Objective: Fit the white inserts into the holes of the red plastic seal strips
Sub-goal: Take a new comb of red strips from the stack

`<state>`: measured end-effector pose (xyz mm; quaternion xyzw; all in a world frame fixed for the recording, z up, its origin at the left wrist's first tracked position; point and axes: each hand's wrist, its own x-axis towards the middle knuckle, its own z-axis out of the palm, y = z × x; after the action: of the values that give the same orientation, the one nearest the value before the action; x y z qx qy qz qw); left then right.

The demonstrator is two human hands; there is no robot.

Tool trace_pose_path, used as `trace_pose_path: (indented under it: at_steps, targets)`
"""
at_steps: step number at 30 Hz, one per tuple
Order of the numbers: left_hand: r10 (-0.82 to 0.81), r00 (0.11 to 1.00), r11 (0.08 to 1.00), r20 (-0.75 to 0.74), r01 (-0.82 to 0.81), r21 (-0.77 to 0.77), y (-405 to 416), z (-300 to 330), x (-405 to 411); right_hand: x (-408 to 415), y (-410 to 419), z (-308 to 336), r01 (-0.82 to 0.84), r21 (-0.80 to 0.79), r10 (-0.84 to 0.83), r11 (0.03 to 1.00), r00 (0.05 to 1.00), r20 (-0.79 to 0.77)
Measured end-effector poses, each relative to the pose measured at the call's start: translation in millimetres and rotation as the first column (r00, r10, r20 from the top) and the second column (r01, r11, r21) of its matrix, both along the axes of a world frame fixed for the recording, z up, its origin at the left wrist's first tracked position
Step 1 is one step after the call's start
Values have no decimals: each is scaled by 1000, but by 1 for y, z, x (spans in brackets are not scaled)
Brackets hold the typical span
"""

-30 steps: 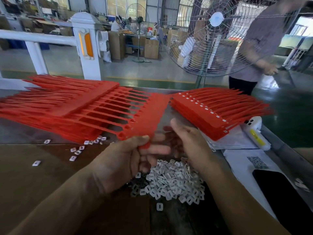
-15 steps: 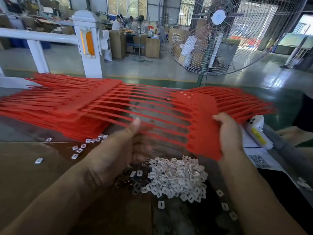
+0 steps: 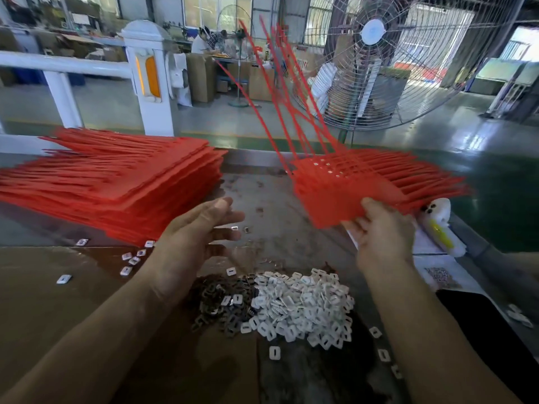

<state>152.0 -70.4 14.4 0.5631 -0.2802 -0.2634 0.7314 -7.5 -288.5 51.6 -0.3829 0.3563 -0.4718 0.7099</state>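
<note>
A red seal strip sheet [image 3: 344, 199] with white inserts in its holes is over the right-hand stack of red strips [image 3: 423, 176], its thin tails flung up into the air. My right hand [image 3: 379, 231] grips that sheet by its near edge. My left hand [image 3: 201, 231] hovers over the table with straight fingers and holds nothing. A tall stack of red strip sheets [image 3: 122, 182] lies at the left. A heap of white inserts [image 3: 303, 304] sits between my forearms, beside a smaller heap of dark clips [image 3: 221, 301].
Loose inserts [image 3: 131, 258] lie near the left stack and by my right forearm. A white and yellow handheld device [image 3: 437, 225] rests on papers at the right. A big standing fan [image 3: 376, 53] and a white post [image 3: 145, 74] rise behind the table.
My left hand has let go of the red sheet. My right hand has carried the sheet to the right over the right stack, and its tails have swung upward.
</note>
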Motion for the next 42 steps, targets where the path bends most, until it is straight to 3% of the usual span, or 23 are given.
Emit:
trace_pose_path:
  at_steps: [3,6,9,15,19,21,23,27,30,34,42]
  targets:
    - [17,996,995,85,-25,94,3,-4,-1,17,24,-10,-185,25,186,982,982,-28]
    - [29,998,992,64,-37,123,3,-8,-1,20,37,-20,-445,40,446,894,884,-139]
    - [101,987,977,124,-122,173,0,-11,1,18,37,-22,-546,21,538,838,817,-208]
    - [219,963,944,158,-250,214,4,-10,6,13,10,-20,-214,15,211,977,945,-249]
    - [257,956,940,145,-282,190,4,-9,5,6,2,-24,-229,-25,213,973,934,-286]
    - [256,953,937,163,-286,201,5,-9,6,6,2,-24,-331,-28,297,943,879,-374]
    - [275,922,903,273,-345,257,8,-10,9,7,1,-25,-389,-38,326,920,818,-474]
    - [225,845,813,486,-438,385,15,-8,14,2,-7,-29,-295,-247,82,923,779,-622]
    - [148,761,740,631,-509,440,15,-8,13,-6,-15,-32,-379,-380,-34,844,670,-742]
    - [83,757,697,648,-509,505,18,-6,14,-16,-24,-25,-537,-313,-1,784,503,-864]
    - [-41,750,639,660,-489,594,24,2,16,-30,-23,-8,-679,-183,55,711,313,-948]
